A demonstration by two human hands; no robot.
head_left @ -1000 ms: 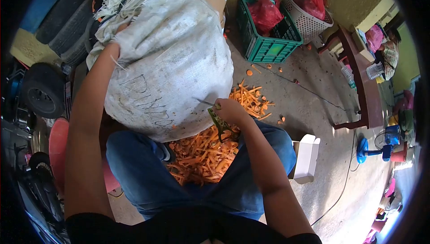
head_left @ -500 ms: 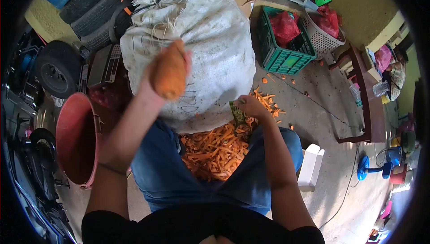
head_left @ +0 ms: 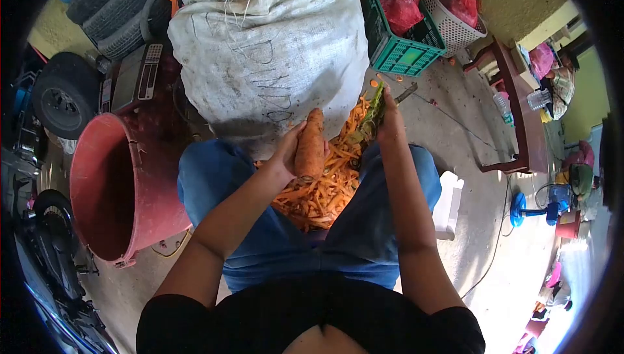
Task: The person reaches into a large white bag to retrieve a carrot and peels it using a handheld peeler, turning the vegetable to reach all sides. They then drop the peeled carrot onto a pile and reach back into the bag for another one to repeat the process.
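Note:
A large carrot (head_left: 310,148) rests in my left hand (head_left: 286,154), its thin end pointing away from me, over a heap of orange peelings (head_left: 313,203) between my knees. My right hand (head_left: 392,120) is closed around a green-handled tool (head_left: 375,106), whose dark blade (head_left: 407,92) seems to stick out beyond the fingers to the right. Just past both hands bulges a big white woven sack (head_left: 279,62) with dark lettering.
On the left stand a red tub (head_left: 104,185), a wheel (head_left: 62,104) and a scale (head_left: 135,81). A green crate (head_left: 406,55) and a white basket (head_left: 455,29) hold red bags. Further right are a wooden table (head_left: 513,107) and a blue fan (head_left: 518,210).
My left hand has come down and towards the middle with the carrot, from over the sack to over the peelings. My right hand has moved up and right with the tool.

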